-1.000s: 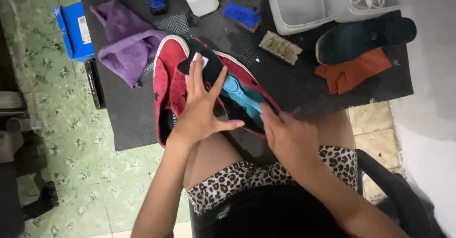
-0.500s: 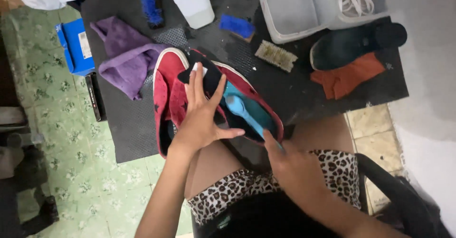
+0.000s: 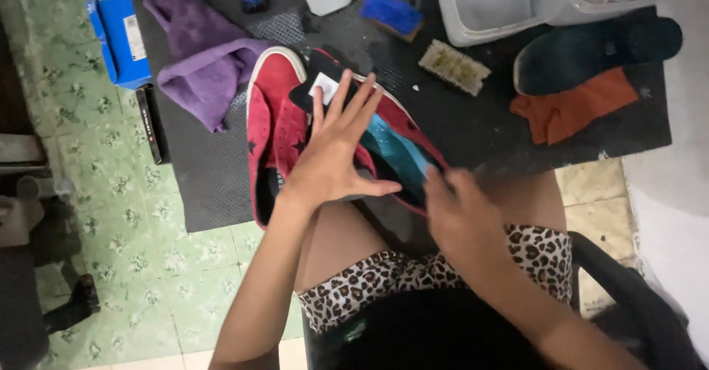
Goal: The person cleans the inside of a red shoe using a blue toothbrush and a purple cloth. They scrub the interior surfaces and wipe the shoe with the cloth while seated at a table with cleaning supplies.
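- The left hand (image 3: 336, 159) lay flat on the red sneaker (image 3: 277, 130), its fingers (image 3: 347, 108) spread wide and straight, pressing on the tongue and the white tag rather than gripping anything.
- The sneaker rested across the person's knee and the near edge of the dark matted surface (image 3: 214, 170), toe pointing away from the body, with its light blue lining showing just right of the left hand.
- The right hand (image 3: 461, 218) was blurred at the sneaker's heel end; whether its fingers were closed on something or loose could not be told.
- The step in hand looked like steadying the sneaker while the inside or the collar was being worked at.
- A next move would call for the left hand to hold its pressure so the sneaker does not slide off the knee.
- Left of the sneaker lay a purple cloth (image 3: 203, 71) and a blue box (image 3: 118, 41); beyond it, a bristle brush (image 3: 453, 67), a blue brush (image 3: 391, 12) and a clear tub (image 3: 502, 4); to its right, a dark insole (image 3: 591, 52) on an orange cloth (image 3: 572, 108).
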